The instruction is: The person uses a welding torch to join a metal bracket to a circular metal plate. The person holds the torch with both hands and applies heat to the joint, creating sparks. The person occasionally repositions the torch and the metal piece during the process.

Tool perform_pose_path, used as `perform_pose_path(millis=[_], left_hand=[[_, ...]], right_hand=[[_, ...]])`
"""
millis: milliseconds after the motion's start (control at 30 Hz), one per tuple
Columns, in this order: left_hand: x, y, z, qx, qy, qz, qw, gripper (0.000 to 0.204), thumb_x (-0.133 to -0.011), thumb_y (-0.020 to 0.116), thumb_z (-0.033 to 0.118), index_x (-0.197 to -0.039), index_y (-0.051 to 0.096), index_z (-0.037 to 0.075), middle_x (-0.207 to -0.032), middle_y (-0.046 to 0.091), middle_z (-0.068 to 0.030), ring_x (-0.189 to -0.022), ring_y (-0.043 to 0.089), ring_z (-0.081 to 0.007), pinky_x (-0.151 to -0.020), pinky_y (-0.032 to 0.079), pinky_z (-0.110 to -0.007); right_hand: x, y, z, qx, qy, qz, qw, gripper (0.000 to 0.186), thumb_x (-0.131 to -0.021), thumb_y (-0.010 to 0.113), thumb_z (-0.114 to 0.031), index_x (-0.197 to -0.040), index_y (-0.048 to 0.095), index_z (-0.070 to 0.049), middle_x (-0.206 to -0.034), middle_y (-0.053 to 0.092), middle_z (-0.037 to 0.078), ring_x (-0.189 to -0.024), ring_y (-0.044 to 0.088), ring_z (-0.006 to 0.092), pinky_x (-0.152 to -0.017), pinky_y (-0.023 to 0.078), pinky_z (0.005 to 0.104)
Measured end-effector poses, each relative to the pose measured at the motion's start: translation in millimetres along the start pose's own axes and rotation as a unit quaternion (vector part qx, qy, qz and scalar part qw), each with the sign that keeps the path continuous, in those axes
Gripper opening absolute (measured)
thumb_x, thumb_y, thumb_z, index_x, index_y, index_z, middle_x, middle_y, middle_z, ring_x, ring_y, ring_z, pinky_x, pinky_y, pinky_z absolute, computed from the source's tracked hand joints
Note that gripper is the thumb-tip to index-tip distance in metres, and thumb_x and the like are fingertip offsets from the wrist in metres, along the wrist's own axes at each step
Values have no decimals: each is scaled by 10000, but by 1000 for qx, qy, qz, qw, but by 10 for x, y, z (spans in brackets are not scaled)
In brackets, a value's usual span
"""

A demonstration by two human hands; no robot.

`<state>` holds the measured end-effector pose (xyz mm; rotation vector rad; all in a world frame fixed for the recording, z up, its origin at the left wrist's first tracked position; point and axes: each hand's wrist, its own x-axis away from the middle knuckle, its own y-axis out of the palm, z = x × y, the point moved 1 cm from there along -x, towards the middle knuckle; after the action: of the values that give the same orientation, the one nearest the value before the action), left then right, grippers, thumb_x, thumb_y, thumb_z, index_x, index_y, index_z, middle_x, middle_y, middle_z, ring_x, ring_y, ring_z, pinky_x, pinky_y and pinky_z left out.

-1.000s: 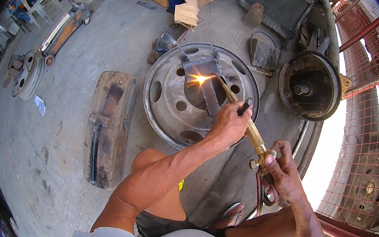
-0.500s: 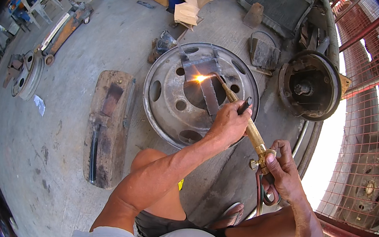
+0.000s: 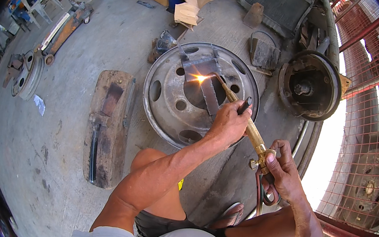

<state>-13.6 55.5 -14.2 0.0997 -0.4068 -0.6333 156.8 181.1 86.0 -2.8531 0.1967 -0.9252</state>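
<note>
A brass gas torch (image 3: 254, 135) slants from my right hand up to a bright flame at its bent tip. My left hand (image 3: 231, 121) is closed around the torch's forward part, and a short black rod (image 3: 245, 105) pokes up between its fingers. My right hand (image 3: 283, 170) grips the rear end, thumb and forefinger at a valve knob. The flame meets the edge of a flat steel plate (image 3: 201, 67), which lies across a steel wheel rim (image 3: 155, 109). A narrow steel strip (image 3: 210, 96) with a ragged edge crosses the rim's centre hole.
Left of the rim, a hammer (image 3: 94, 147) rests on a scorched wooden block (image 3: 112, 154). Gas hoses (image 3: 258, 193) hang below my right hand. A brake drum (image 3: 309, 86) sits to the right, by a red mesh fence (image 3: 369, 117). My sandalled foot (image 3: 233, 213) is near the rim.
Both hands and the torch stay in place. The glow at the flame's contact point flares slightly differently.
</note>
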Motion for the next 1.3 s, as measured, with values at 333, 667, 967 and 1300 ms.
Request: perform_pose_path(millis=[333,667,967,1300], left_hand=[[-18,0,-24,-7,-3,0,1000,327,-1102,610,195,-1319,661,-44,-1021,652,-71,-868,689,-150,-722,692,-365],[-6,3,-3,-5,0,-2,1000,334,-1104,608,203,-1326,662,-41,-1026,651,-73,-872,692,-155,-726,694,-361],[5,10,6,1,4,-1,1000,329,-1107,605,199,-1323,667,-42,-1030,661,-79,-880,699,-157,-722,694,-358],[-19,25,-45,-5,29,34,999,278,-1090,613,218,-1168,705,-32,-930,713,-117,-773,734,-197,-628,662,-360]], right_hand=[[-1,7,-14,3,2,3,1000,388,-1133,507,-493,-1287,361,-168,-895,658,134,-505,584,126,-414,460,246],[0,6,-9,4,3,6,1000,377,-1137,497,-490,-1286,366,-170,-891,661,135,-498,580,123,-412,457,246],[-3,-3,4,-5,1,3,1000,362,-1144,495,-464,-1289,350,-166,-886,657,145,-494,569,122,-415,445,245],[-4,3,-1,3,12,8,1000,401,-1143,442,-524,-1319,404,-166,-875,672,116,-502,584,118,-419,455,244]])
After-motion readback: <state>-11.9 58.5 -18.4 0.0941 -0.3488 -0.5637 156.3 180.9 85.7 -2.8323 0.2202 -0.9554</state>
